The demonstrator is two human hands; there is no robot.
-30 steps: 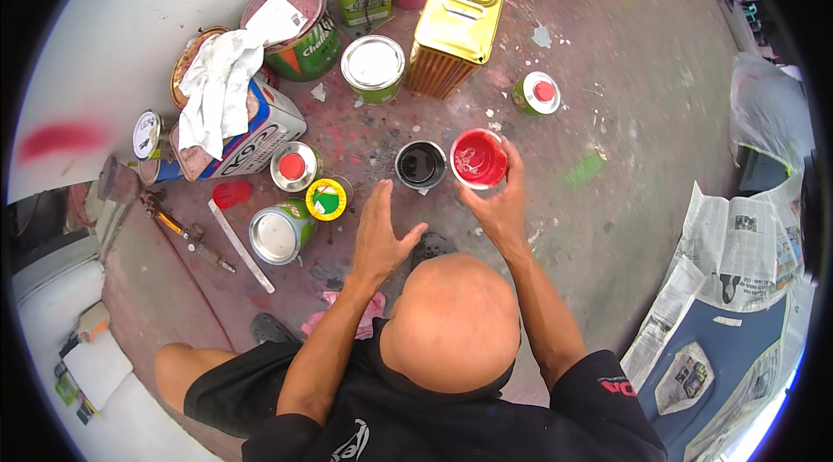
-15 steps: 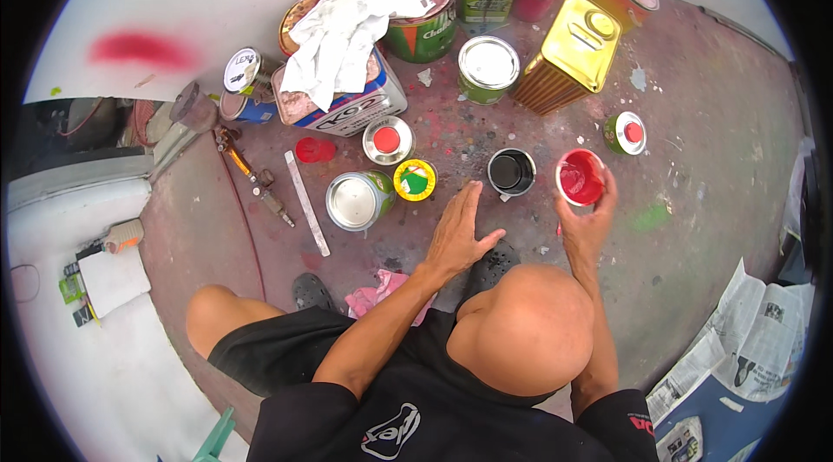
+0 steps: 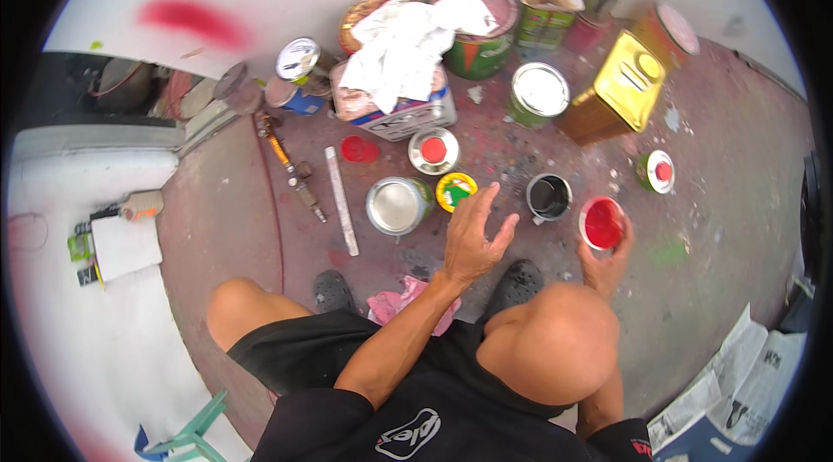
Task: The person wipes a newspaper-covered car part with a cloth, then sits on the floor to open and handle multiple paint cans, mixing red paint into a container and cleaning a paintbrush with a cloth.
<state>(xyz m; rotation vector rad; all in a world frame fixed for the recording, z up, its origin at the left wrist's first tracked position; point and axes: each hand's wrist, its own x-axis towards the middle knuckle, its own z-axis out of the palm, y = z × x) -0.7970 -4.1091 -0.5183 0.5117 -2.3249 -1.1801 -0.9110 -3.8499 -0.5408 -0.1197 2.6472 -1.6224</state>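
My right hand [image 3: 610, 264] is closed round a cup of red paint [image 3: 602, 224], its open top facing up. Just left of that stands a small dark cup [image 3: 548, 198] with a pale tab on its near rim. My left hand [image 3: 473, 243] hovers empty, thumb and fingers apart, its fingertips near a small tin with a yellow rim and green top [image 3: 457, 191]. Further left are a round paint tin with a pale grey top [image 3: 396, 206] and a tin with a red cap [image 3: 434, 150]. A small red cup [image 3: 358, 150] sits beside them.
A long pale stick [image 3: 342, 202] and a spray gun [image 3: 293, 169] lie at left. Behind stand a silver-lidded tin [image 3: 539, 90], a tall yellow metal can [image 3: 626, 78] and a white cloth [image 3: 392, 54] over a large can. A small red-capped can [image 3: 657, 172] is at right.
The view has swung, shifting the scene rightward. My left hand has come nearer the yellow-rimmed tin. The cup of red paint, still in my right hand, sits slightly nearer my body.
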